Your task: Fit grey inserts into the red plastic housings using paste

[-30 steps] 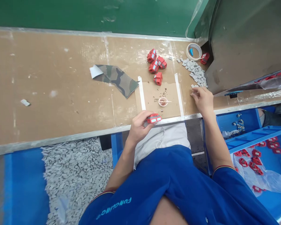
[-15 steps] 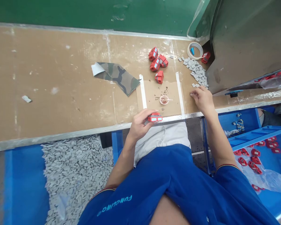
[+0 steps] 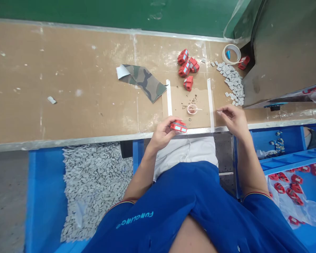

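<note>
My left hand (image 3: pixel 163 133) is closed around a small red block with pale panels (image 3: pixel 179 126), held just above the front edge of the brown workbench (image 3: pixel 76 105). My right hand (image 3: pixel 233 117) pinches a small grey chip (image 3: pixel 219 112) to the right of a taped square of cardboard (image 3: pixel 188 105). A small round cup with a stick in it (image 3: pixel 192 109) stands between my hands. Several more red blocks (image 3: pixel 186 66) lie farther back. A heap of grey chips (image 3: pixel 233 80) lies beyond my right hand.
A camouflage cloth strip (image 3: pixel 143 80) lies left of the taped square. A tape roll (image 3: pixel 231 53) sits at the back right beside a dark metal housing (image 3: pixel 284 49). Blue bins hold grey chips (image 3: pixel 94 179) lower left and red parts (image 3: pixel 292 186) lower right.
My right hand has drawn back from the heap of grey chips, pinching one. The left hand has kept hold of the red block. The camera view has shifted left.
</note>
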